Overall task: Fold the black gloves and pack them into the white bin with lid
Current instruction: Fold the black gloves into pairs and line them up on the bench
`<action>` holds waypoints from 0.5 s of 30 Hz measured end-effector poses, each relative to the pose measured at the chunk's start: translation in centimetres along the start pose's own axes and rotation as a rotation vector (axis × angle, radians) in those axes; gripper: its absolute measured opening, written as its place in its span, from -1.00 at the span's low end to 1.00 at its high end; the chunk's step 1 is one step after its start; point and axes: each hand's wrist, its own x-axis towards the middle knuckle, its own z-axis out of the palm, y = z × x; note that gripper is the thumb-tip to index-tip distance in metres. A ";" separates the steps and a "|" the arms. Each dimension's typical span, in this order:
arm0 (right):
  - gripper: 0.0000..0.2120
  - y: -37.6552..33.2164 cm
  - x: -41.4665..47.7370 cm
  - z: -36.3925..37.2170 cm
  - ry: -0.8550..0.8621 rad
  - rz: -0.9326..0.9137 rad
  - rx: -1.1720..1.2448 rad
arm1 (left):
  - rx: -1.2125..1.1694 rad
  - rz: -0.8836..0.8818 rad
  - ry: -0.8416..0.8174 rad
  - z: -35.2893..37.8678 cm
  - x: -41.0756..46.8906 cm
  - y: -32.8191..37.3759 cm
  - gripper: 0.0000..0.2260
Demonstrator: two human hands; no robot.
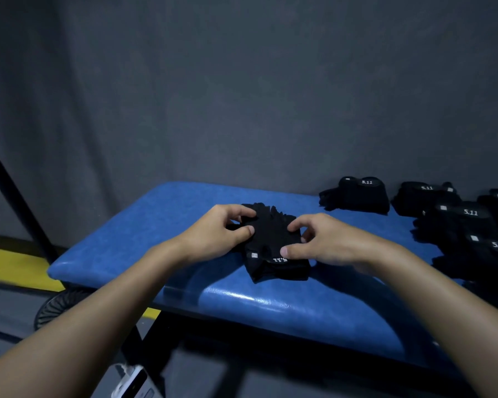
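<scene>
A black glove (273,242) with white "5.11" lettering on its cuff lies in the middle of the blue padded bench (144,225). My left hand (222,234) pinches the glove's left edge between thumb and curled fingers. On the glove's right side, my right hand (319,242) pinches it too, the thumb pressing near the cuff lettering. More black gloves (357,196) with the same lettering lie in folded bundles at the bench's right end (472,225). No white bin shows in the head view.
A grey fabric backdrop hangs behind the bench. A black pole (15,191) slants down at the left. On the floor lie a yellow stripe (12,265), a round black fan (58,305) and a white device (133,380) below the bench's front edge.
</scene>
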 end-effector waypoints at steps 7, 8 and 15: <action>-0.59 1.1 0.7 0.2 0.141 0.011 0.151 | 0.084 -0.019 -0.013 0.3 0.4 -1.1 -0.68; -0.61 1.2 0.8 0.4 0.148 0.008 0.148 | 0.103 -0.008 -0.018 0.3 0.5 -1.1 -0.67; -0.61 1.1 1.4 0.7 0.192 0.006 0.073 | 0.140 0.063 -0.025 0.5 0.5 -1.3 -0.62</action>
